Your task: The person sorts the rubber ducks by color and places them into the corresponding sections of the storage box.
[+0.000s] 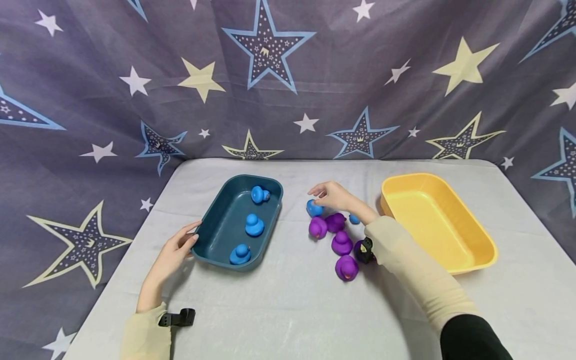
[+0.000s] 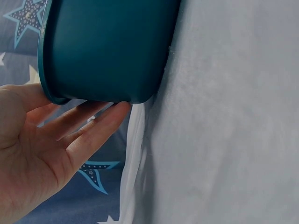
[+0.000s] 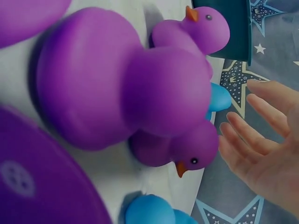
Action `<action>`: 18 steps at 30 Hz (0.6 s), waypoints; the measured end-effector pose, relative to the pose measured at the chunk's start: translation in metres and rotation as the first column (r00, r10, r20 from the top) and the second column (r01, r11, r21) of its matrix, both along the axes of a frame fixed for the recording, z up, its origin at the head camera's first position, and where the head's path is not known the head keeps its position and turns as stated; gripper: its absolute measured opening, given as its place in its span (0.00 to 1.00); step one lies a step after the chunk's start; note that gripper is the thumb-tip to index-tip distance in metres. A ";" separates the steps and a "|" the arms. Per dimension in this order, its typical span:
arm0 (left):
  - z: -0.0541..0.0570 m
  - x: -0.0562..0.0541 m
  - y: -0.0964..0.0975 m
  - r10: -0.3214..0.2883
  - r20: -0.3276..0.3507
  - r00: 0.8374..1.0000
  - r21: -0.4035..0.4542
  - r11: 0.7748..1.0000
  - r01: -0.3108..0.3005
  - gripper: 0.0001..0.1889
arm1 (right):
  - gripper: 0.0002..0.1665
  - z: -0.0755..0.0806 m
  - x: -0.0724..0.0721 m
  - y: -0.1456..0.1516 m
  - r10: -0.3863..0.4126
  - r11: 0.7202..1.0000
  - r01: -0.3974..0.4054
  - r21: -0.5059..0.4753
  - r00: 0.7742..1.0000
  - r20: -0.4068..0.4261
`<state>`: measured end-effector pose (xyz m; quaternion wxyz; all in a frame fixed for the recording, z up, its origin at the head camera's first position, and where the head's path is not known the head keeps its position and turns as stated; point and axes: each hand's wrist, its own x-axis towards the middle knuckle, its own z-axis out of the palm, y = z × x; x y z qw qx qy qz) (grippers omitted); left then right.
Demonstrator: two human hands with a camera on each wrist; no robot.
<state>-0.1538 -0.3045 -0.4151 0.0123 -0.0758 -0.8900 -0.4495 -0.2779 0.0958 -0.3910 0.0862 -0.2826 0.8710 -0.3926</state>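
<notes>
My left hand (image 1: 173, 255) touches the outer left end of the teal bin (image 2: 107, 51); its fingers lie fairly straight along the wall and rim. Inside that bin sit three blue rubber ducks (image 1: 254, 225). My right hand (image 1: 335, 196) reaches over another blue rubber duck (image 1: 314, 208), fingers loosely bent and spread. In the right wrist view, the fingertips (image 3: 230, 116) are beside this duck, which purple ducks partly hide. Several purple rubber ducks (image 1: 342, 243) cluster just nearer than the hand. A second loose blue duck (image 1: 354, 219) is partly covered by my right forearm.
On the right stands a yellow bin (image 1: 481, 232), with my right sleeve (image 1: 418, 270) crossing near its left side. A white cloth (image 1: 279, 320) covers the table. Behind the table hangs a grey curtain (image 1: 166, 40) with stars.
</notes>
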 end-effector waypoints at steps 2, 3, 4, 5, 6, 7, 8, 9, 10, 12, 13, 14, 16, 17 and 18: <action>0.000 0.000 0.000 0.002 -0.001 1.000 -0.005 1.000 -0.002 0.22 | 0.20 -0.002 -0.001 0.000 0.010 1.000 -0.010 0.007 1.000 0.001; -0.001 0.000 0.000 0.003 -0.002 1.000 -0.007 1.000 -0.003 0.22 | 0.20 -0.002 -0.001 0.001 0.012 1.000 -0.012 0.012 1.000 0.003; -0.001 0.000 0.000 0.003 -0.004 1.000 -0.009 1.000 -0.003 0.22 | 0.20 -0.003 0.000 0.001 0.012 1.000 -0.012 0.015 1.000 0.006; -0.001 0.000 -0.001 0.003 -0.004 1.000 -0.010 1.000 -0.003 0.22 | 0.21 -0.003 -0.001 0.001 0.015 1.000 -0.015 0.019 1.000 0.006; -0.001 0.000 -0.001 0.004 -0.006 1.000 -0.012 1.000 -0.004 0.22 | 0.21 -0.004 -0.001 0.002 0.014 1.000 -0.015 0.024 1.000 0.010; -0.001 0.000 -0.001 0.003 -0.007 1.000 -0.012 1.000 -0.003 0.21 | 0.21 -0.004 -0.001 0.002 0.014 0.999 -0.015 0.031 1.000 0.012; -0.001 0.000 -0.001 0.003 -0.008 1.000 -0.011 1.000 -0.003 0.21 | 0.22 -0.004 -0.001 0.003 0.014 0.999 -0.014 0.037 1.000 0.018; -0.001 0.000 -0.001 0.002 -0.009 1.000 -0.009 1.000 -0.002 0.21 | 0.22 -0.005 0.000 0.003 0.015 0.999 -0.016 0.042 1.000 0.025; -0.001 0.000 -0.001 0.000 -0.010 1.000 -0.007 1.000 0.000 0.21 | 0.23 -0.006 -0.001 0.004 0.017 0.999 -0.018 0.048 0.999 0.030; -0.001 -0.001 -0.001 -0.002 -0.012 1.000 -0.004 1.000 0.002 0.21 | 0.23 -0.007 -0.001 0.005 0.025 0.998 -0.028 0.058 0.999 0.041; -0.001 -0.001 -0.001 -0.003 -0.014 1.000 -0.003 1.000 0.003 0.21 | 0.24 -0.008 -0.001 0.006 0.028 0.998 -0.031 0.063 0.999 0.047; -0.001 -0.001 -0.001 -0.005 -0.015 1.000 -0.002 1.000 0.005 0.21 | 0.24 -0.009 -0.001 0.006 0.031 0.997 -0.035 0.065 0.998 0.054; -0.001 0.000 -0.001 -0.005 -0.016 1.000 -0.004 1.000 0.005 0.21 | 0.25 -0.011 -0.002 0.007 0.039 0.997 -0.043 0.066 0.998 0.058; -0.001 0.000 -0.001 -0.005 -0.016 1.000 -0.003 1.000 0.005 0.21 | 0.26 -0.011 -0.002 0.007 0.044 0.997 -0.048 0.065 0.997 0.059; -0.001 0.000 -0.001 -0.004 -0.017 1.000 -0.005 1.000 0.004 0.21 | 0.26 -0.012 -0.002 0.007 0.046 0.997 -0.050 0.065 0.997 0.059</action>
